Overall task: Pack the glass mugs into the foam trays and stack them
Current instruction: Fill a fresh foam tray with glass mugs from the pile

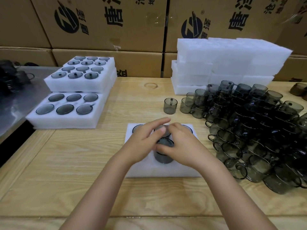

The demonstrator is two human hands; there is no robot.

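single head view: looks forward and down over wooden table (83,163), close above it; cardboard boxes (106,24) behind.

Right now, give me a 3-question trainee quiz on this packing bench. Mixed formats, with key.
1. True or false: the pile of loose mugs lies to the person's right.
2. Fill in: the near filled tray on the left shows ___ mugs.
3. The right hand grips a mug that sits in:
A) the front tray
B) a cardboard box
C) a bucket

Key: 1 true; 2 six; 3 A.
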